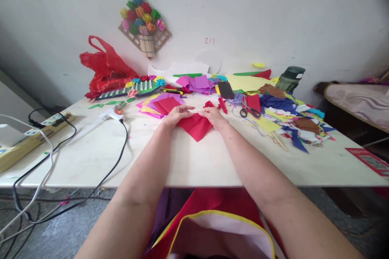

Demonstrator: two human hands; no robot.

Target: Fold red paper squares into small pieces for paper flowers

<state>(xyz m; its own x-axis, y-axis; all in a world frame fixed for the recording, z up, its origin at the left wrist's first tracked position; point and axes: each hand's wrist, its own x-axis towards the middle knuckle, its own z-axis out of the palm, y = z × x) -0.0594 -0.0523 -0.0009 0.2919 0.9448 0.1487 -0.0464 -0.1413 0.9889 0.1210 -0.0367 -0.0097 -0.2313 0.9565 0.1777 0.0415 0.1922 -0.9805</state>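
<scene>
Between my two hands is a piece of red crepe paper [197, 128], one corner pointing toward me over the white table [197, 166]. My left hand [178, 115] grips its upper left edge, fingers bent over the top. On the upper right edge, my right hand [214, 116] pinches the same paper. Just behind my left hand lies a fanned stack of purple, yellow and red paper sheets [154, 105]. Small rolled red paper pieces [223, 105] sit beyond my right hand, with black-handled scissors [249, 110] farther right.
A white glue gun [111, 115] with a black cord lies left, near a power strip [39, 129]. Mixed paper scraps [291, 117] are piled at right before a green bottle [291, 79]. A red plastic bag [106, 66] and a phone [225, 90] are at the back.
</scene>
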